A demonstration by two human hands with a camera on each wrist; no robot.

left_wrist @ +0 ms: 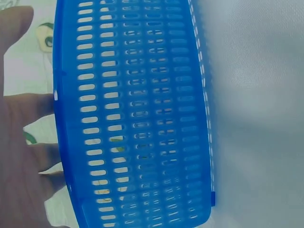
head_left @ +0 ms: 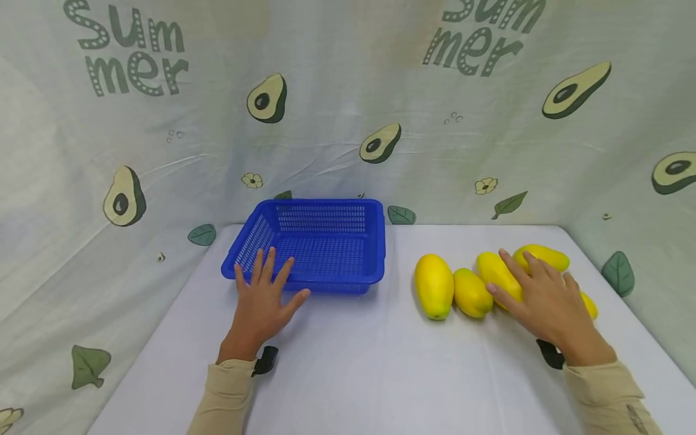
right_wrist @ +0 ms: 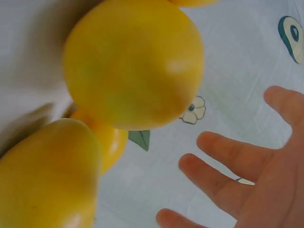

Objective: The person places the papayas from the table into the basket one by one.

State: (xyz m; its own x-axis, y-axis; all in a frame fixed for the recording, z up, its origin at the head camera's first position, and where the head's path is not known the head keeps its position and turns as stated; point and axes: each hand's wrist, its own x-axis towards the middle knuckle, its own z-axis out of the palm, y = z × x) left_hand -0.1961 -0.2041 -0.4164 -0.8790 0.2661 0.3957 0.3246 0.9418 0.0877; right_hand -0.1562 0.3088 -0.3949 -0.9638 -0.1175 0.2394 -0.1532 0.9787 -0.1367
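A blue plastic basket (head_left: pixel 326 248) with slotted walls sits at the back of the table, left of centre. My left hand (head_left: pixel 261 308) is spread at its near left corner, fingers over the rim; the left wrist view shows the basket's wall (left_wrist: pixel 142 118) beside the fingers, and contact is hard to tell. Several smooth yellow oval fruits, mango- or papaya-like, lie at the right. Over them my right hand (head_left: pixel 551 302) hovers with spread fingers, holding nothing. The long fruit (head_left: pixel 434 287) and a shorter fruit (head_left: pixel 472 293) lie left of it; another fruit (head_left: pixel 546 258) lies behind, and one is partly hidden.
A white cloth covers the table (head_left: pixel 380 362). Behind and at both sides hangs a pale curtain (head_left: pixel 326 60) printed with avocados, leaves and lettering. Black straps (head_left: pixel 265 360) are on both wrists.
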